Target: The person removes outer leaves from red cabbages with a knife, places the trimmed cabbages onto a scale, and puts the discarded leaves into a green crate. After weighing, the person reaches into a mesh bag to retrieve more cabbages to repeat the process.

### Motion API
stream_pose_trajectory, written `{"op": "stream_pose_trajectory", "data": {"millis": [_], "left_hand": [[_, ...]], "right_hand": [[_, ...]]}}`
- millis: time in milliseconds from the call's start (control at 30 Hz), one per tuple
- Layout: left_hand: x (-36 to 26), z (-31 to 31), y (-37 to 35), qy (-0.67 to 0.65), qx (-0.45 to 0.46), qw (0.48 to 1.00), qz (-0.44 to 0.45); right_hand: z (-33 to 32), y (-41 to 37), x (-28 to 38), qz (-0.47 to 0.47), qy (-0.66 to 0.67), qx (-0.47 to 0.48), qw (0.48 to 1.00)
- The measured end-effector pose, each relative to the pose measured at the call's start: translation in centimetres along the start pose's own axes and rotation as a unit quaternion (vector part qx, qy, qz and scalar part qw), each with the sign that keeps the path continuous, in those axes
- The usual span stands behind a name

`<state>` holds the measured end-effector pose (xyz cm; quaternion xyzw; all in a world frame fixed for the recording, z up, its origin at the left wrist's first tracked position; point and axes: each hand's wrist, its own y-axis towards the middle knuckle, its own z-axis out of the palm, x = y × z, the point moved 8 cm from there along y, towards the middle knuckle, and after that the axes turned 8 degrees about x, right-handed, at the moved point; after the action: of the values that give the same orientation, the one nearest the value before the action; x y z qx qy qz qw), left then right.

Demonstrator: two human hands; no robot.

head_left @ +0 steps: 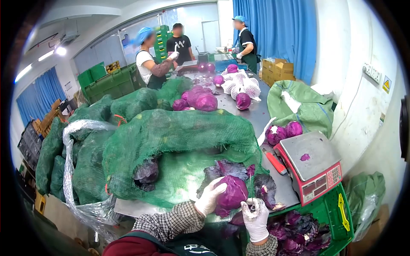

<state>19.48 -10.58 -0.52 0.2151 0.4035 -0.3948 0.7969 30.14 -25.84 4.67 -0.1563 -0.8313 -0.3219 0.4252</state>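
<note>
The red cabbage [233, 193] is at the near edge of the bench [287, 195], its left side cupped by the half-curled left hand [209, 199]. The right hand [256, 219] curls tight beside it, seemingly around a slim tool [252, 204]. The head is probably dense, firm and slick; palm its sides, as outer leaves may tear.

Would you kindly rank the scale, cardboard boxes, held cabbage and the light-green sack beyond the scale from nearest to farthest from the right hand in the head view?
1. Held cabbage: just left of the right hand.
2. Scale: ahead and to the right.
3. Light-green sack: beyond the scale.
4. Cardboard boxes: farthest, beyond the sack.
</note>
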Motion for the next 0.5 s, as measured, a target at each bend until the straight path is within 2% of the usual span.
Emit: {"op": "stream_pose_trajectory", "data": {"millis": [100,300,367,400,433,467,500], "left_hand": [[0.7,0.0,0.3,0.012,-0.006,1.0,-0.001],[1.5,1.0,0.4,0.006,-0.018,1.0,-0.006],[0.9,1.8,0.4,0.021,-0.02,1.0,0.0],[1.1,0.6,0.4,0.075,-0.058,0.995,-0.004],[0.3,1.0,0.2,0.136,-0.052,0.989,0.001],[-0.6,1.4,0.2,0.194,-0.043,0.98,0.004],[-1.4,1.7,0.5,0.258,-0.017,0.965,0.035]], "right_hand": [[-0.1,0.0,-1.4,0.03,0.018,0.005,0.999],[-0.6,-0.1,-2.4,0.006,-0.051,-0.021,0.998],[0.0,-0.2,-4.0,0.029,0.015,-0.009,0.999],[0.4,-0.5,-5.0,0.046,0.046,-0.005,0.998],[1.6,-0.6,-6.5,0.139,0.405,0.004,0.904],[-0.6,-0.2,-3.1,0.021,0.05,-0.012,0.998],[-1.0,0.2,-2.2,-0.023,-0.005,-0.017,1.0]]}}
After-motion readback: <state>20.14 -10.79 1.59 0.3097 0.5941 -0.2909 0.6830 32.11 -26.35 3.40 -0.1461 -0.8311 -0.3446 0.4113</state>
